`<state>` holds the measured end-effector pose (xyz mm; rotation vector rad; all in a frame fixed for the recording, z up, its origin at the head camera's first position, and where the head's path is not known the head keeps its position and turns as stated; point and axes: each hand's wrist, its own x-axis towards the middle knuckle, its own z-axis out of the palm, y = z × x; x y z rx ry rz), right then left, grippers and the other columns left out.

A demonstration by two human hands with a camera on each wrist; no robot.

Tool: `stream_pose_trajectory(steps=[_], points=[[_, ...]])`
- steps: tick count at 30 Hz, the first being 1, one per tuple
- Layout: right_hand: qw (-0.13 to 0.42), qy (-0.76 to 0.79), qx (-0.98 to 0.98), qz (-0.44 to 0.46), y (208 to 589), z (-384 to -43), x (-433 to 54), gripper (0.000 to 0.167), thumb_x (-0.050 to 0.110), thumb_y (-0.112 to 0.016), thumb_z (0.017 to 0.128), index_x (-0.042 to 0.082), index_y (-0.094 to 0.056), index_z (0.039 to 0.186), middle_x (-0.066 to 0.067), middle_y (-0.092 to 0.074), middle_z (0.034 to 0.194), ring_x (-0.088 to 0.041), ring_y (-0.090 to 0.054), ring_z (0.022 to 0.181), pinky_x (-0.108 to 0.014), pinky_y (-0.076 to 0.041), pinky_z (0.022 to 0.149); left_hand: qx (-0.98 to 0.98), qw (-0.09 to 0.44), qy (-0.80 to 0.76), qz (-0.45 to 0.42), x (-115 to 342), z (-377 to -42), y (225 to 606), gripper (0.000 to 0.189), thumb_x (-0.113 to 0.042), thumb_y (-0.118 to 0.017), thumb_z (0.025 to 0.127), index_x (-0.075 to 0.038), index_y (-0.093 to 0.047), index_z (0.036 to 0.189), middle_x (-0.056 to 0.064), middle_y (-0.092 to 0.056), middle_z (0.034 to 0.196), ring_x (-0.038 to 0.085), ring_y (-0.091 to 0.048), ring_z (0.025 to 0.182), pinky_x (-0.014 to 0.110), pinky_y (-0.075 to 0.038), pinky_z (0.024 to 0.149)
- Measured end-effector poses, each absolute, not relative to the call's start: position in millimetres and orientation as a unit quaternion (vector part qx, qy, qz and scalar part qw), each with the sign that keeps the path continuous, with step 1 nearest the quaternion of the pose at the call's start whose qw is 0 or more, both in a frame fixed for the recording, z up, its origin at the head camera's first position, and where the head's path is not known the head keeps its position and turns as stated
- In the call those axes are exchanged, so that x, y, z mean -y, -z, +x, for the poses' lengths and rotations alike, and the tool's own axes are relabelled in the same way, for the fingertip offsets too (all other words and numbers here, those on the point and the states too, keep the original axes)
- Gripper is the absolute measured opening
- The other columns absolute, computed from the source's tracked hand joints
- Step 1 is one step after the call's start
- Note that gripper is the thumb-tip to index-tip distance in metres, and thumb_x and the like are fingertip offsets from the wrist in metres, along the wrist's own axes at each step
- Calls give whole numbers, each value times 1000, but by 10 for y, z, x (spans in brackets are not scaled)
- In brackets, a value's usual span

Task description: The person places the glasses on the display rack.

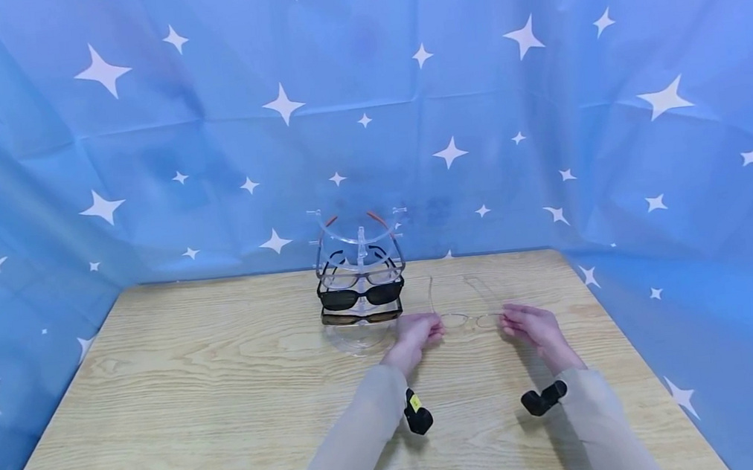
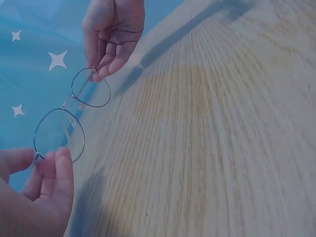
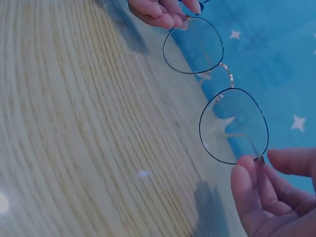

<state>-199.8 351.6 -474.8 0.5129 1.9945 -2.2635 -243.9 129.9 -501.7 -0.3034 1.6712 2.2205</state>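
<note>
A pair of thin wire-rimmed eyeglasses (image 1: 454, 321) with round clear lenses is held between both hands, its temples spread out toward the back. My left hand (image 1: 418, 330) pinches the frame at its left hinge corner, thumb against fingertips, as the left wrist view shows up close on the rim (image 2: 84, 143). At the opposite corner, my right hand (image 1: 534, 328) pinches the other hinge; the right wrist view shows this hand (image 3: 276, 192) beside the near lens rim (image 3: 201, 129). Shadows of hands fall on the wood below.
Just left of my left hand stands a clear acrylic display rack (image 1: 361, 244). It bears several glasses, among them black sunglasses (image 1: 362, 297) and a brown-lensed pair (image 1: 362, 317). The wooden table (image 1: 196, 400) ends at a blue star-patterned curtain (image 1: 366, 116).
</note>
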Motion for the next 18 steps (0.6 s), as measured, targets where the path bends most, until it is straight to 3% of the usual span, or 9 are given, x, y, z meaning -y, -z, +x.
stream_pose_trajectory(steps=[4,10,15,18], points=[[36,744,-647,163,4720,-1958,-3521,54,-1,-54,93,-18,-27,137,-1,-70,81,-8,-67,78,-19,-55,72,-592,173,-781,-101,-1297,-2410,4972,18,3,-62,82,14,-65,96,15,-68,73,12,-63,59,27,-58,66],[39,758,-633,152,4659,-1881,-3530,51,-2,-56,91,-16,-34,135,0,-70,81,-9,-67,80,-22,-55,76,-594,186,-777,-90,-1269,-2416,4953,10,1,-67,80,6,-69,88,13,-68,72,14,-65,61,23,-57,61],[43,758,-638,128,4612,-1814,-3542,51,-3,-55,91,-16,-32,135,1,-70,87,-8,-67,83,-23,-54,82,-597,202,-772,-87,-1240,-2415,4915,13,-2,-66,81,6,-69,91,12,-69,73,13,-66,60,21,-56,60],[49,764,-633,113,4598,-1783,-3559,36,-3,-53,92,-6,-49,128,1,-70,88,-8,-66,85,-23,-53,82,-601,209,-766,-90,-1230,-2405,4881,18,-3,-66,82,8,-68,96,12,-69,75,11,-65,60,21,-56,62]])
